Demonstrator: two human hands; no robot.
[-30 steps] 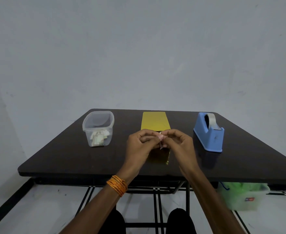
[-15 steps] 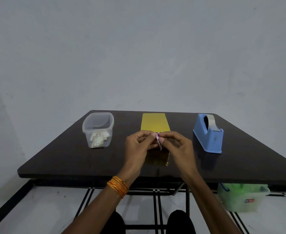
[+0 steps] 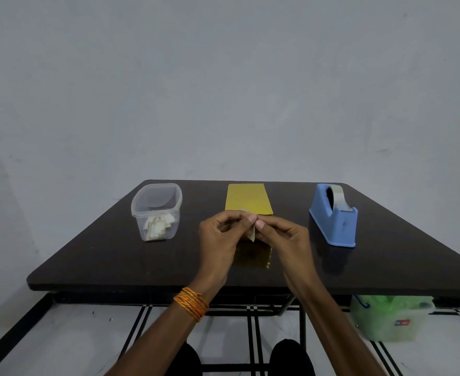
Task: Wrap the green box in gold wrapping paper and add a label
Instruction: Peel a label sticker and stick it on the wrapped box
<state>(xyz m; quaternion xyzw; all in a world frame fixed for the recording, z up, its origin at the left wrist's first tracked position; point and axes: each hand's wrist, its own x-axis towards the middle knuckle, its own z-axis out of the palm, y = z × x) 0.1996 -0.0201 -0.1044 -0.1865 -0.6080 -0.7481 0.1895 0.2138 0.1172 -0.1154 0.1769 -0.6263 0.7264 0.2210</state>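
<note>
Both hands pinch a small pale paper label [image 3: 252, 236] just above a flat rectangular box wrapped in gold paper [image 3: 249, 199].
The left hand [image 3: 218, 240] and right hand [image 3: 286, 240] meet at the label, thumb and forefinger tips pressed on it and the other fingers loosely curled. The box lies on the dark table [image 3: 115, 256], midway between its left and right edges and toward the far edge. The pose suggests backing being split from a sticker: lift 1 corner with a nail, keep the 2 pinches close, and peel slowly so the thin paper neither tears nor curls. A clear plastic tub [image 3: 157, 210] of paper slips sits near the far-left corner, and a blue plastic tape dispenser [image 3: 332, 215] near the far-right.
</note>
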